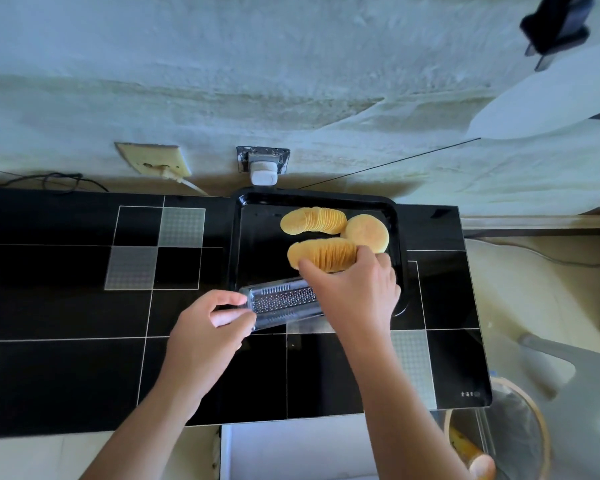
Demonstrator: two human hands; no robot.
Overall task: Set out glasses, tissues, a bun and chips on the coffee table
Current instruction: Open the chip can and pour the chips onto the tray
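A black tray (243, 244) rests on the black glass coffee table (66, 306) by the wall. Inside it lie a fanned row of chips (312, 220) at the back and a round bun (366, 233) to the right. My right hand (354, 289) grips a second stack of chips (321, 253) just above the tray, in front of the bun. My left hand (212, 327) pinches the left end of a clear plastic chip sleeve (281, 303), which lies across the tray's front rim.
Two wall sockets (262, 161) with plugs sit just behind the table. A wicker bin (506, 441) with a bag stands at the lower right, next to a white chair (551, 362). A white box (291, 452) sits below the table's front edge.
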